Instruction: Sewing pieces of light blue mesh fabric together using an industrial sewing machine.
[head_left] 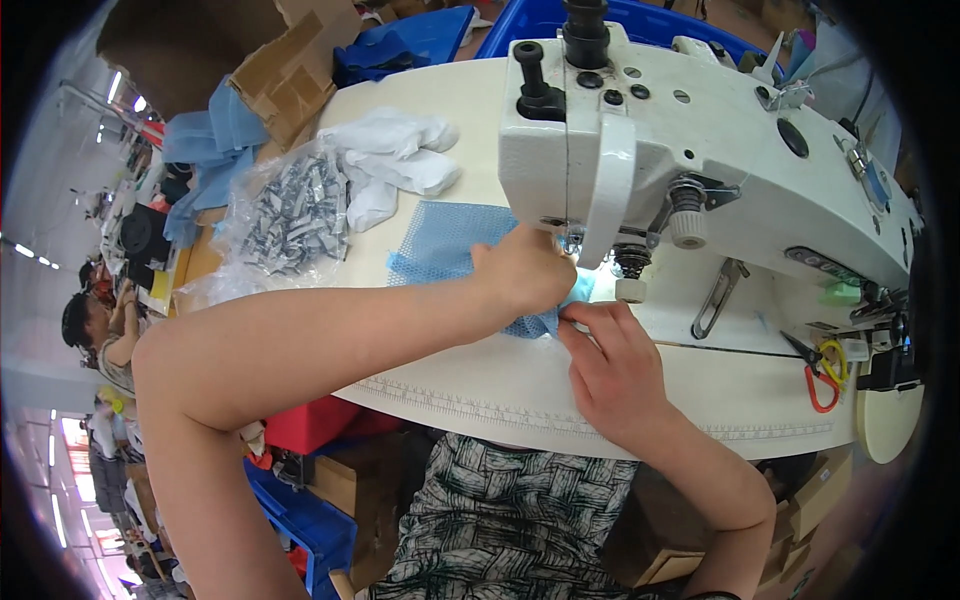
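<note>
Ruler scale [480,408] on white table [720,385], oval badge [825,263] on sewing machine [740,130]

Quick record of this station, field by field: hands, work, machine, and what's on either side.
Left hand: on the blue mesh cloth, close to the needle area
Right hand: fingertips at the cloth's near edge; grip unclear
Work: blue mesh cloth, partly hidden by the left hand
Machine: white sewing machine
Left side: clear bag of small grey pieces, white cloth
Right side: scissors

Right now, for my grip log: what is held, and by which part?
Right hand holds the blue mesh fabric by its near right edge; left hand lies over it, its grip hidden.
</note>
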